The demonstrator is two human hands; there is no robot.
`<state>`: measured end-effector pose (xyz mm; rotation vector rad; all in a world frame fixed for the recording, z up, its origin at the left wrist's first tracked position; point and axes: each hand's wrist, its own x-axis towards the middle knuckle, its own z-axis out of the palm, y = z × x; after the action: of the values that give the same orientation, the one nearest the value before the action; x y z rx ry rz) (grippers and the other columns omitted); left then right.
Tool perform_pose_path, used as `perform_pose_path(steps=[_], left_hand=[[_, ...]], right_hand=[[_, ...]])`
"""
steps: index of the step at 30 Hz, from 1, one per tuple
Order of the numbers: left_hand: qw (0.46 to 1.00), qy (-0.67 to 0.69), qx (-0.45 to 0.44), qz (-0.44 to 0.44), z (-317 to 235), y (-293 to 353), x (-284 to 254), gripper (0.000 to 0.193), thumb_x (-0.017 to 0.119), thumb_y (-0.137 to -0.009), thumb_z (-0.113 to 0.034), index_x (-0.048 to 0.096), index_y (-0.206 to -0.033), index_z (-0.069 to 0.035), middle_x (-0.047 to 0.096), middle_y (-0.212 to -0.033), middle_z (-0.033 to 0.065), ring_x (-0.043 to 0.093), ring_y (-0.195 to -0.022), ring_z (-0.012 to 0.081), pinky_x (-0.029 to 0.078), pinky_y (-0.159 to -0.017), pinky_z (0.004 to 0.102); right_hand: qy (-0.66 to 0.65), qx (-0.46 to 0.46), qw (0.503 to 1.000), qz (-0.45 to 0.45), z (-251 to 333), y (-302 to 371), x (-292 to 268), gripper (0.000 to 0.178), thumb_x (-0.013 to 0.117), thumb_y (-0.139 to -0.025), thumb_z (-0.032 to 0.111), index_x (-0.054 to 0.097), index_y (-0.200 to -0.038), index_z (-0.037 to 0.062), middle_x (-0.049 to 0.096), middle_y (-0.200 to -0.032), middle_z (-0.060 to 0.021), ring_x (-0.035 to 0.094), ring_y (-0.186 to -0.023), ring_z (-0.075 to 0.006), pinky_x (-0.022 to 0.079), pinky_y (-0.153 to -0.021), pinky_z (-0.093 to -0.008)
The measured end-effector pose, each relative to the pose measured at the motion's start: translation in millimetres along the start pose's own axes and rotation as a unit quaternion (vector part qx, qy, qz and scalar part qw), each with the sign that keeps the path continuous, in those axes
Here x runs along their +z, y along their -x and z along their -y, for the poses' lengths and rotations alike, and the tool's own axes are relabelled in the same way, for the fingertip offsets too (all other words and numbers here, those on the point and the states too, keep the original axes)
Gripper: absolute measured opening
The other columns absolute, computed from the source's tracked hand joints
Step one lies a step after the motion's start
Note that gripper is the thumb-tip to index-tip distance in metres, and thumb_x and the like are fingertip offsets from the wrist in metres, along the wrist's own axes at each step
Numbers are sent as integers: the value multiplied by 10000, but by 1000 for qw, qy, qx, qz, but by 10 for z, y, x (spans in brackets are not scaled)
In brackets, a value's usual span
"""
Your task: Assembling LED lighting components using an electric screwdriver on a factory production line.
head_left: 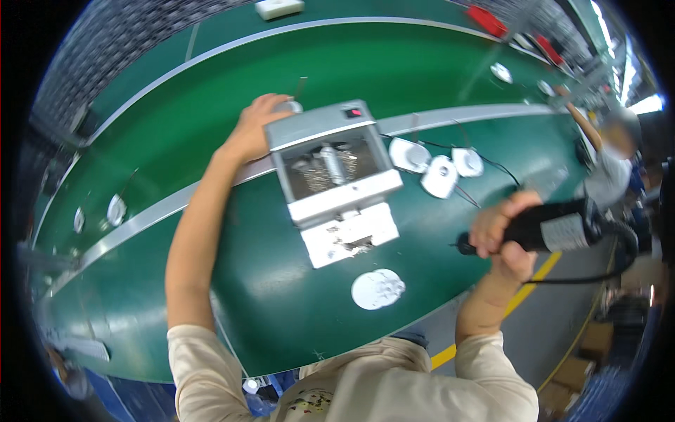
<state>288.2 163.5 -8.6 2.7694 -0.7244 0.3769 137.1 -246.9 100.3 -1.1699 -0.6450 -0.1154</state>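
Observation:
My right hand is wrapped round a black electric screwdriver, whose bit points left over the table's right front edge. Reaching to the far side, my left hand has its fingers curled on a small white round part with a thin wire, at the conveyor's near edge; the grip is partly hidden. Beside that hand stands a grey screw feeder with loose screws behind its window. White housings with wires lie to its right. Nearer me are overlapping white discs.
A green conveyor belt runs along the far side, carrying several white parts. A metal rail separates it from the green table. A black cable runs behind the housings. Another person works at the right.

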Motion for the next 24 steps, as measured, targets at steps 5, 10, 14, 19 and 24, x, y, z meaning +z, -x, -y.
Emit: perform_pose_path(steps=[5, 10, 14, 19, 24], left_hand=[[982, -88, 11, -164, -179, -165, -39, 260, 657, -756, -233, 651, -1010, -178, 534, -1215, 138, 476, -1143, 355, 400, -948, 463], [898, -296, -256, -199, 570, 1078, -828, 492, 676, -724, -469, 643, -1062, -114, 602, -1160, 163, 544, -1105, 321, 402, -939, 461], [755, -333, -562, -56, 839, 2159, -1075, 645, 594, -753, -643, 525, -1233, -219, 591, -1140, 190, 530, -1122, 359, 436, -893, 497], [854, -195, -471, -100, 884, 2482, -1013, 312, 580, -848, -260, 538, -1133, -142, 560, -1145, 220, 512, -1085, 408, 408, -901, 469], [914, -228, -300, -148, -77, 2461, -841, 268, 556, -842, -122, 555, -1110, -115, 516, -1222, 214, 494, -1112, 407, 402, -933, 452]], right_hand=[[86, -27, 996, -29, 80, 201, -250, 534, 736, -746, 282, 392, -1070, 34, 458, -618, -19, 458, -439, -134, 408, -448, -284], [86, -27, 996, -7, -71, 193, -293, 566, 728, -749, 320, 380, -1097, 40, 455, -606, -5, 447, -429, -115, 400, -444, -270], [62, -21, 997, 37, -57, 112, -265, 556, 707, -784, 323, 410, -1158, 39, 446, -666, -2, 446, -542, -114, 377, -527, -277], [129, 21, 991, -37, -155, 151, -107, 421, 666, -762, 57, 463, -1121, -31, 567, -751, -80, 561, -693, -167, 471, -675, -295], [204, 11, 978, -33, -103, 209, -43, 325, 619, -787, -52, 534, -1100, -34, 663, -917, -109, 606, -868, -136, 470, -793, -269]])
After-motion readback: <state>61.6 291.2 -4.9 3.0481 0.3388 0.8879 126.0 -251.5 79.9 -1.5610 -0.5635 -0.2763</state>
